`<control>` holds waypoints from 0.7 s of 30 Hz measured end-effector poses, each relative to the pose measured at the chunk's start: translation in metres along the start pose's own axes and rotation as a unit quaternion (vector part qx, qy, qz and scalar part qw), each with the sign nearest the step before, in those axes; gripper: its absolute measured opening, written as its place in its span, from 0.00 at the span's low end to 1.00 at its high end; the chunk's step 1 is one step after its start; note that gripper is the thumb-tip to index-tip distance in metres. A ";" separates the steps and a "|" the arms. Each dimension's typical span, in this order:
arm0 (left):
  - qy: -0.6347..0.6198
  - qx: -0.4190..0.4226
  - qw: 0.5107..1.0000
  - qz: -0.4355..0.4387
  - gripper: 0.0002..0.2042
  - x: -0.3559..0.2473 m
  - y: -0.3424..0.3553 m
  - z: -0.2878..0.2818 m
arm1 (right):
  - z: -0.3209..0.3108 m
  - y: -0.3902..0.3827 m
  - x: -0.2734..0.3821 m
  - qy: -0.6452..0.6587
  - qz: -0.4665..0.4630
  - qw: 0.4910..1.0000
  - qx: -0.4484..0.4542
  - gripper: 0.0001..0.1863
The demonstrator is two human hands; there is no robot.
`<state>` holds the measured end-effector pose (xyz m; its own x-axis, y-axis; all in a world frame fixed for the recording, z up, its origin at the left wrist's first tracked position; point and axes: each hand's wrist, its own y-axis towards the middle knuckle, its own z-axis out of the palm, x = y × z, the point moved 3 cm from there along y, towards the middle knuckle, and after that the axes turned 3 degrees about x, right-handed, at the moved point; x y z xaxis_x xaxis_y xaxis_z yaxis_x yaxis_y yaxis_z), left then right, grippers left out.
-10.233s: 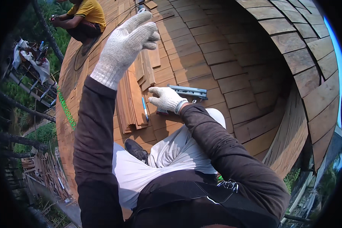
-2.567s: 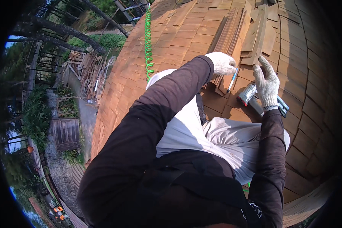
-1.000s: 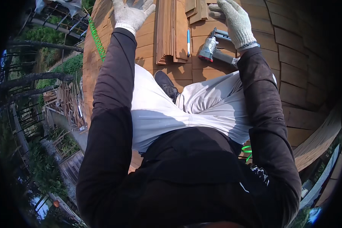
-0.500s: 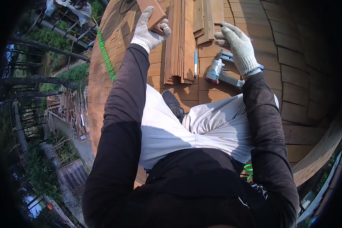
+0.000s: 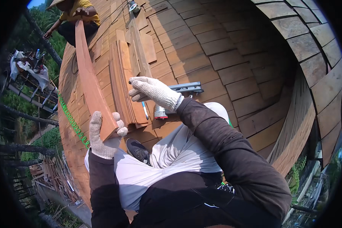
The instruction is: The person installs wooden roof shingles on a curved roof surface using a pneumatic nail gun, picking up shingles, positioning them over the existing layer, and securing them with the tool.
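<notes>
My left hand (image 5: 104, 142), in a white knit glove, grips the near end of a long reddish wooden board (image 5: 89, 76). The board stretches away to the far left, where a co-worker's hand (image 5: 83, 11) is at its other end. My right hand (image 5: 155, 92), also gloved, hovers with fingers stretched out to the left; a small dark spot shows at one fingertip, too small to make out. Partly hidden beneath it lies a nail gun (image 5: 161, 113). A blue-and-white pen (image 5: 144, 110) lies beside a stack of thin wooden boards (image 5: 121, 83).
A co-worker in a yellow shirt (image 5: 92, 7) crouches at the far left by the roof edge. Wooden shingles (image 5: 201, 53) cover the curved, sloping roof. A coiled green hose (image 5: 72, 125) runs along the left edge, with the ground far below. More boards (image 5: 138, 49) lie beyond the stack.
My left hand has come nearer with the board, whose full length and the co-worker now show. My right hand has moved left over the nail gun. The view has shifted.
</notes>
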<state>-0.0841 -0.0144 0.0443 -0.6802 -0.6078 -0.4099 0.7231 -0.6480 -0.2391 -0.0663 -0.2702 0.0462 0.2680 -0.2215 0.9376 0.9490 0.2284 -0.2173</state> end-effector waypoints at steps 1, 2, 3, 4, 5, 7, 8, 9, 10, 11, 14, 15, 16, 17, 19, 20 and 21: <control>-0.016 0.014 1.000 -0.009 0.28 0.016 -0.016 0.000 | 0.005 -0.004 -0.001 0.008 -0.014 1.000 0.023 0.32; -0.026 0.020 0.999 -0.013 0.29 0.028 -0.035 0.002 | 0.010 -0.010 -0.001 0.021 -0.030 0.998 0.054 0.33; -0.007 0.026 1.000 -0.016 0.29 0.042 -0.053 0.006 | 0.017 -0.017 0.000 0.024 -0.029 0.998 0.057 0.36; 0.014 0.028 0.999 -0.014 0.29 0.056 -0.073 0.007 | 0.026 -0.022 0.002 0.030 -0.028 0.997 0.067 0.38; 0.053 0.036 0.998 -0.030 0.29 0.063 -0.097 -0.002 | 0.032 -0.026 0.001 0.034 -0.044 0.996 0.071 0.41; 0.121 -0.001 0.991 -0.057 0.32 0.076 -0.137 -0.028 | 0.044 -0.028 -0.006 0.015 -0.038 0.997 0.070 0.48; 0.154 -0.043 0.985 -0.069 0.36 0.083 -0.152 -0.036 | 0.047 -0.028 -0.008 -0.019 -0.059 0.997 0.042 0.51; 0.192 -0.137 0.969 -0.071 0.39 0.088 -0.167 -0.032 | 0.055 -0.039 0.007 -0.014 -0.023 0.998 0.058 0.51; 0.220 -0.173 0.956 -0.092 0.45 0.084 -0.172 -0.027 | 0.058 -0.042 0.004 0.017 -0.013 0.999 0.045 0.50; 0.248 -0.201 0.940 -0.120 0.51 0.082 -0.172 -0.018 | 0.055 -0.050 0.004 0.047 -0.005 0.999 0.024 0.50; 0.355 -0.137 0.914 -0.143 0.60 0.079 -0.156 0.010 | 0.054 -0.055 -0.023 0.175 -0.083 0.979 -0.069 0.42; 0.341 -0.127 0.924 -0.120 0.61 0.078 -0.150 0.021 | 0.053 -0.059 -0.021 0.199 -0.092 0.973 -0.073 0.41; 0.328 -0.115 0.932 -0.098 0.62 0.079 -0.144 0.033 | 0.053 -0.065 -0.019 0.223 -0.102 0.966 -0.080 0.40; 0.328 -0.095 0.935 -0.097 0.63 0.076 -0.141 0.040 | 0.050 -0.076 -0.013 0.244 -0.117 0.956 -0.110 0.36; 0.344 -0.064 0.931 -0.108 0.64 0.066 -0.137 0.046 | 0.047 -0.103 -0.007 0.301 -0.120 0.935 -0.145 0.30; 0.360 -0.045 0.924 -0.122 0.64 0.061 -0.135 0.045 | 0.044 -0.118 -0.005 0.325 -0.114 0.923 -0.173 0.28; 0.453 0.020 0.885 -0.109 0.63 0.049 -0.135 0.039 | 0.041 -0.132 -0.009 0.321 -0.099 0.920 -0.203 0.27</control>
<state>-0.2192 0.0253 0.0912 -0.4138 0.1389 -0.8997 0.5702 -0.7309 -0.3751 -0.2004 -0.2593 0.0779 0.0019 -0.7641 0.6451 0.9389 -0.2206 -0.2641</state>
